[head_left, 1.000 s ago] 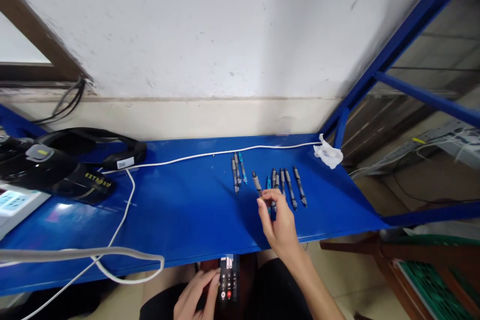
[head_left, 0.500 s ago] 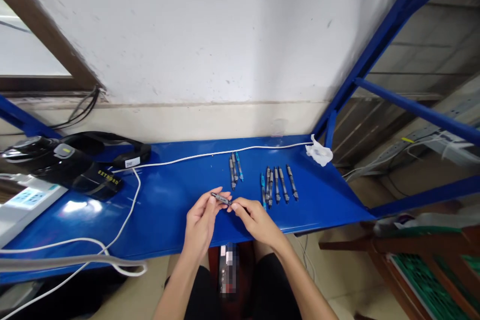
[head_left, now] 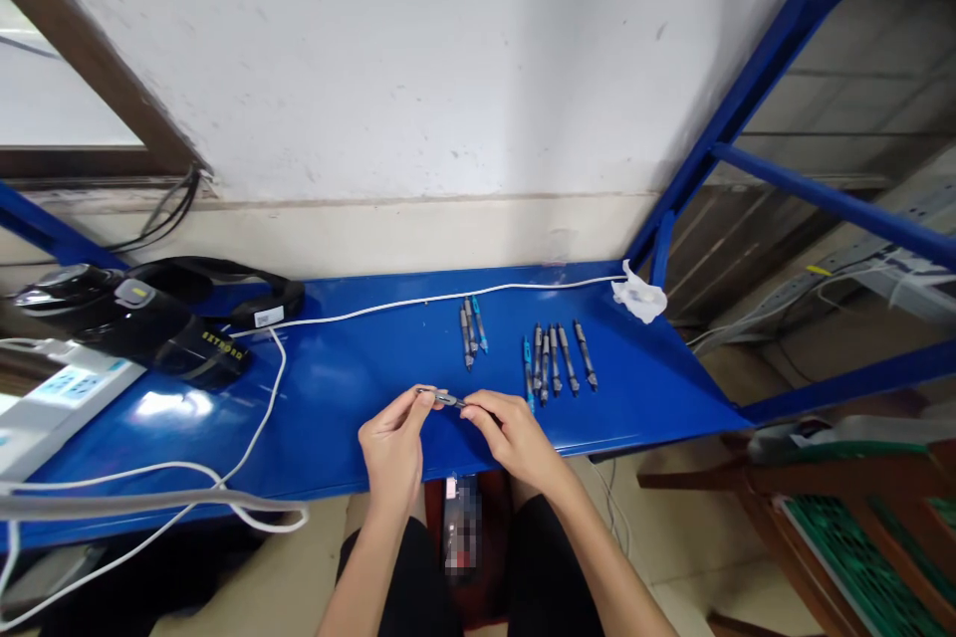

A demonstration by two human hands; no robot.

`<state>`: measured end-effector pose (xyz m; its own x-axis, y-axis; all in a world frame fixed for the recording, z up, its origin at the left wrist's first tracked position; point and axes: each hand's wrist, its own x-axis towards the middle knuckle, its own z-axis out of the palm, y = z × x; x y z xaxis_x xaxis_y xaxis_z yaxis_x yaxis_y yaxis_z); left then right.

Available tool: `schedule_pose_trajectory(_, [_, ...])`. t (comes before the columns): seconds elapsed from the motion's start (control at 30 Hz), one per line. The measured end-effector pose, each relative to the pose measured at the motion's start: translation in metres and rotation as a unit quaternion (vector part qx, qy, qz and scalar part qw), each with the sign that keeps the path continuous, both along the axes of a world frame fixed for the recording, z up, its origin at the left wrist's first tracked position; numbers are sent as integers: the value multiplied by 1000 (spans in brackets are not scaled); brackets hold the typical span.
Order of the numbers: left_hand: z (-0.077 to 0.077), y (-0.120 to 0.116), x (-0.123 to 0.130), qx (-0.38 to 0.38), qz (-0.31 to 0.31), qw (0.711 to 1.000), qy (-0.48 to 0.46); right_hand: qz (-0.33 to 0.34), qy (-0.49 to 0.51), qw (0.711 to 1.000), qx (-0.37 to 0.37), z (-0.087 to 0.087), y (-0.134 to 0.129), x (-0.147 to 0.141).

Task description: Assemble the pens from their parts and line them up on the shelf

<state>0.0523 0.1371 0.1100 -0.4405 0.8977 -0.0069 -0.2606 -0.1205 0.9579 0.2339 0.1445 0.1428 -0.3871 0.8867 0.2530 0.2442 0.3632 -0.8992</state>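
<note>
Between both hands, over the front part of the blue table (head_left: 329,388), is a dark pen (head_left: 446,399). My left hand (head_left: 399,433) pinches its left end between thumb and fingers. At the other end, my right hand (head_left: 512,428) grips the pen's right tip, its thumb and forefinger pressed together. Just behind the hands lies a small group of pens (head_left: 469,330), two dark and one blue. To the right, a row of several dark pens (head_left: 555,358) lies roughly side by side, with a blue pen (head_left: 527,365) at its left end.
A crumpled white tissue (head_left: 640,297) lies at the back right corner. On the left are a black device (head_left: 141,323), a white power strip (head_left: 71,398) and a white cable (head_left: 261,418). Blue metal posts (head_left: 736,109) rise at the right, and a wooden chair (head_left: 843,528) stands beyond.
My left hand has shifted slightly left along the pen and shows more of its middle. My right hand stays at the tip. The whole view has tilted a little.
</note>
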Motion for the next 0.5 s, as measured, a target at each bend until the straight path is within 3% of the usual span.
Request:
schedule_pose_trajectory(0.1, [8, 1, -1, 36, -16, 999, -9, -16, 6, 1000, 8, 0, -1, -1])
schedule_pose_trajectory(0.17, [14, 1, -2, 58, -69, 996, -26, -19, 8, 1000, 5, 1, 0, -2])
schedule_pose_trajectory(0.27, [16, 0, -3, 33, -134, 990, -43, -16, 0, 1000, -3, 2, 0, -3])
schedule_pose_trajectory(0.43, [9, -1, -2, 2, -49, 999, -2, -6, 8, 1000, -29, 2, -3, -4])
schedule_pose_trajectory(0.5, [10, -1, -2, 29, -58, 998, 12, -5, 18, 999, -47, 1, -4, -4])
